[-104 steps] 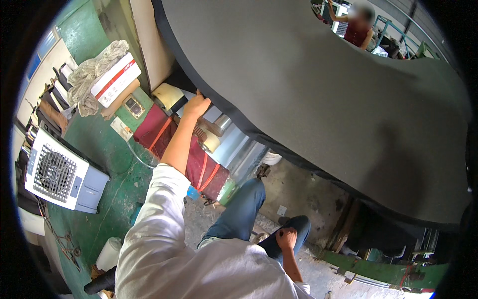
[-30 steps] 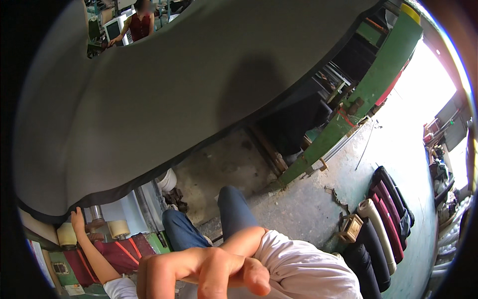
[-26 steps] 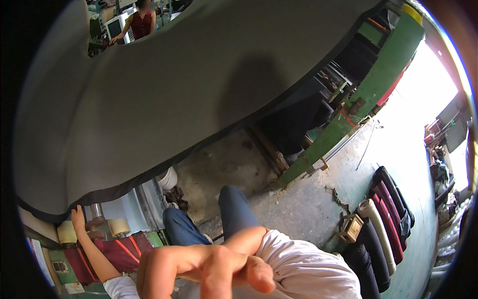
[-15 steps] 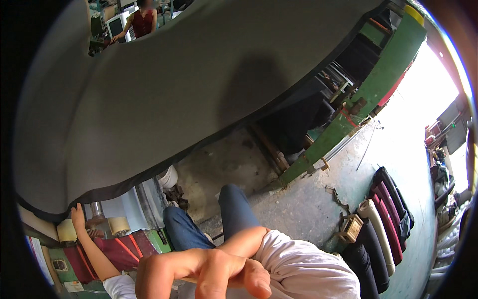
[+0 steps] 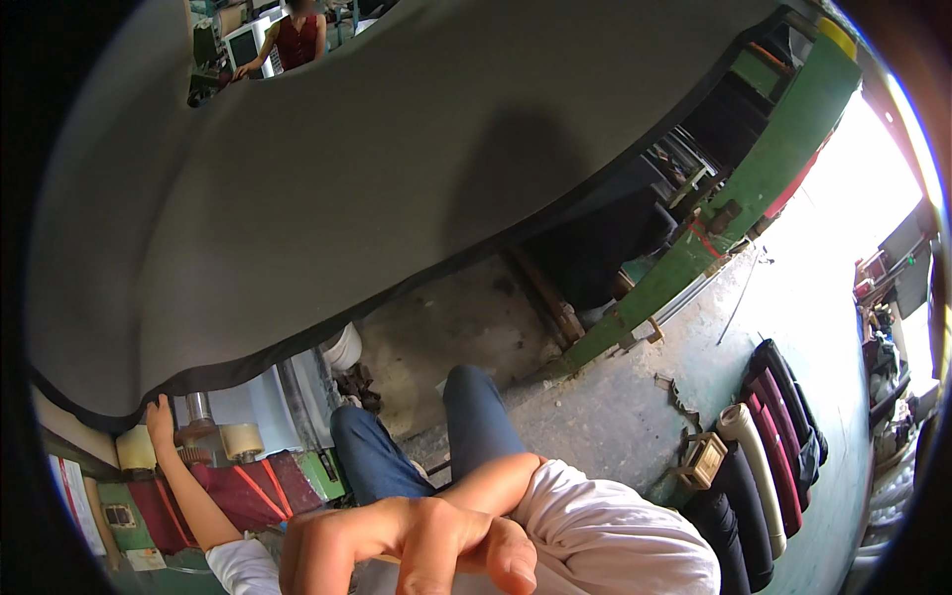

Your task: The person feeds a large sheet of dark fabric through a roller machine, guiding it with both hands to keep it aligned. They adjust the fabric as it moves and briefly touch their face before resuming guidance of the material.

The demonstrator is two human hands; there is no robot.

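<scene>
A wide sheet of grey fabric with a dark border stretches across the upper part of the view. At the lower left, my left arm reaches out, and my left hand is closed at the fabric's dark edge, its fingertips partly covered there. Pale rollers and a metal shaft sit just beside that hand. My right hand is close in front of me at the bottom, its bent fingers apart and nothing visible in them. Its palm is hidden from view.
A green machine frame slants along the right. Rolls of fabric in black, maroon and cream lie on the floor, with a small wooden box beside them. Far off at the upper left, a person in a red vest is at a machine.
The whole view has shifted slightly, so the scene sits a little further right. My left hand stays at the fabric edge, and my right hand keeps nearly the same pose.
</scene>
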